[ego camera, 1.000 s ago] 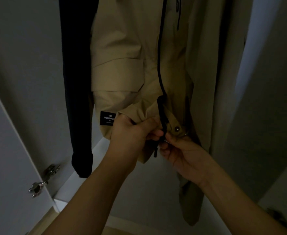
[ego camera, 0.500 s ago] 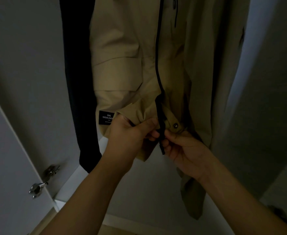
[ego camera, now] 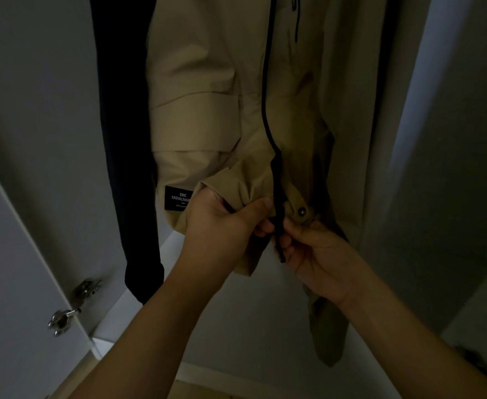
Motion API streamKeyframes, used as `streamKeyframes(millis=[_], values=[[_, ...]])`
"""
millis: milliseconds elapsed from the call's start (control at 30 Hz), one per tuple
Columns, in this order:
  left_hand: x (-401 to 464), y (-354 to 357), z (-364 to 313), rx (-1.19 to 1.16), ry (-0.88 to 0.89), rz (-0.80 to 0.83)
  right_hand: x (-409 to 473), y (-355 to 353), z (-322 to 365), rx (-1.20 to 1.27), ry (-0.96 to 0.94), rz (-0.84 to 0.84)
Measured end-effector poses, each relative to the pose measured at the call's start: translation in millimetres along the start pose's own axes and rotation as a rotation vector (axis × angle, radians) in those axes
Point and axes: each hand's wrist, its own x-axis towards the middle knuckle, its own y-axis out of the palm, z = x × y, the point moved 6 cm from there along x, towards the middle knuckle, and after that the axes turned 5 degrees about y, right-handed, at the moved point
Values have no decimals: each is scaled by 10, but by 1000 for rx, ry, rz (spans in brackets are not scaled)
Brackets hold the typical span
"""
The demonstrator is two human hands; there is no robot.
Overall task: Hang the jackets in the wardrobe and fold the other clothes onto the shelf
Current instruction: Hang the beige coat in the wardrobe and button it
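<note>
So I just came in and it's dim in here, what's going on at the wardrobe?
A person is working on a beige jacket that already hangs in the wardrobe, beside a dark garment. The left hand grips the bunched hem, and the right hand pinches the bottom end of the black zipper. The two hands meet at the zipper's base. The zipper looks closed higher up, while the hem is still loose.

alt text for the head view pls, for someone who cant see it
Both hands, left hand and right hand, pinch the black zip at the hem of a beige jacket hanging in a dim wardrobe. A dark garment hangs to its left.
</note>
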Motion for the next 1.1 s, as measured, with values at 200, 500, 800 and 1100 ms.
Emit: streamKeyframes(millis=[200, 500, 800, 1100], values=[[-19, -18, -3, 48, 20, -39, 6, 11, -15, 16, 10, 22], [-20, -26, 4, 30, 36, 20, -1, -10, 8, 38, -19, 2], [-27, -52, -16, -84, 48, -46, 7, 22, -12, 78, -3, 100], [-36, -6, -2, -122, 15, -14, 17, -32, -25, 83, 30, 72]])
